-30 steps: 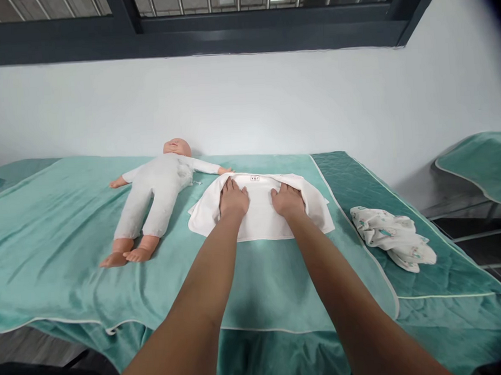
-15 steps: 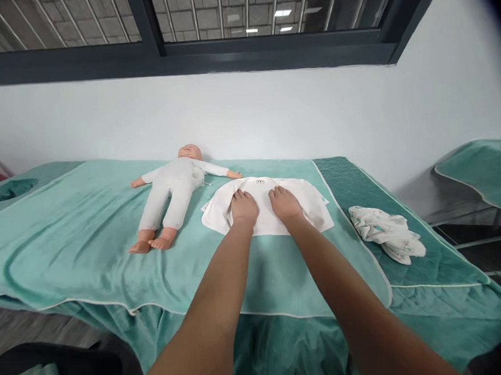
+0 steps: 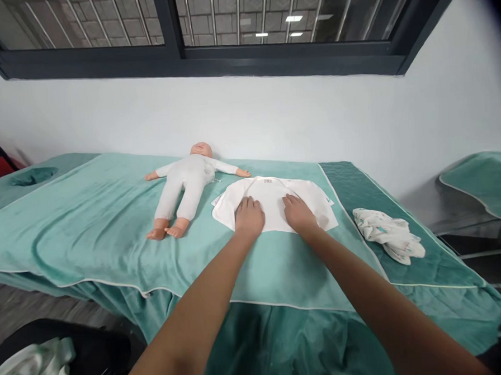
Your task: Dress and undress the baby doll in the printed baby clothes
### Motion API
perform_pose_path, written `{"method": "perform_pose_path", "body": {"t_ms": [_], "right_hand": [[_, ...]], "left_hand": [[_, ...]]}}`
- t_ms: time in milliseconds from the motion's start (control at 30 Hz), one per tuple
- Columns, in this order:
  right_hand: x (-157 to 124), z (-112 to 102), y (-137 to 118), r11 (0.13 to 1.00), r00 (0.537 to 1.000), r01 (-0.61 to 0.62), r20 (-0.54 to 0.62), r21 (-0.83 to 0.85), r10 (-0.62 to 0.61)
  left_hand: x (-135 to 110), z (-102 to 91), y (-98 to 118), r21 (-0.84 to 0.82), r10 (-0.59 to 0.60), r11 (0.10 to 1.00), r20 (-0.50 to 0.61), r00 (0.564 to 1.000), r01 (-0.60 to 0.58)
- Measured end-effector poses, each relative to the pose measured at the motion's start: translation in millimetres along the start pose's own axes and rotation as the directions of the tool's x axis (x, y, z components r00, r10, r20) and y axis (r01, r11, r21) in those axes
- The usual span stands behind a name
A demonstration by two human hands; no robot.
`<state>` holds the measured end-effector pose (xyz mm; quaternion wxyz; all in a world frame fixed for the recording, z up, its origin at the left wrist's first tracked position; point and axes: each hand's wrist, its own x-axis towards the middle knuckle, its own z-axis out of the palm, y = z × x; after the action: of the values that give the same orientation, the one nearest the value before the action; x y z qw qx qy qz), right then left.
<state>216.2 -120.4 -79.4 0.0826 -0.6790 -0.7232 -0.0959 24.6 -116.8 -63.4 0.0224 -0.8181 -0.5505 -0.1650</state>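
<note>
A white baby garment (image 3: 271, 195) lies spread flat on the teal towel (image 3: 88, 229) covering the table. My left hand (image 3: 248, 216) rests palm down on its lower middle, fingers stretched out. My right hand (image 3: 299, 213) lies flat on the garment just to the right, fingers also extended. A baby doll (image 3: 187, 185) in a white suit lies on its back to the left of the garment, head toward the wall, arms spread.
A crumpled patterned cloth (image 3: 389, 233) lies on the darker quilted cover (image 3: 426, 256) at the right. A second covered table (image 3: 485, 183) stands at far right. White cloth (image 3: 33, 372) sits in a dark seat at lower left. The wall runs behind the table.
Both hands have slid toward me along the garment, from its upper part to its lower edge. The view has shifted back and left.
</note>
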Motion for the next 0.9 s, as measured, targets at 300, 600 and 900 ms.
{"method": "perform_pose_path", "body": {"t_ms": [300,600,900], "right_hand": [[-34,-1,1,1.0,0.995,-0.007,0.095,-0.01,0.008],[-43,-18,-19,0.995,0.993,0.092,0.067,0.029,-0.093],[69,1,-73,0.938,0.961,0.205,0.124,0.28,-0.247]], "left_hand": [[-42,-18.1,-89,-0.173,-0.337,0.941,-0.391,0.857,0.291],[-11,-16.2,-101,-0.099,-0.458,0.889,-0.233,0.858,0.448],[16,-7.1,-116,-0.367,-0.615,0.779,-0.285,0.735,0.509]]}}
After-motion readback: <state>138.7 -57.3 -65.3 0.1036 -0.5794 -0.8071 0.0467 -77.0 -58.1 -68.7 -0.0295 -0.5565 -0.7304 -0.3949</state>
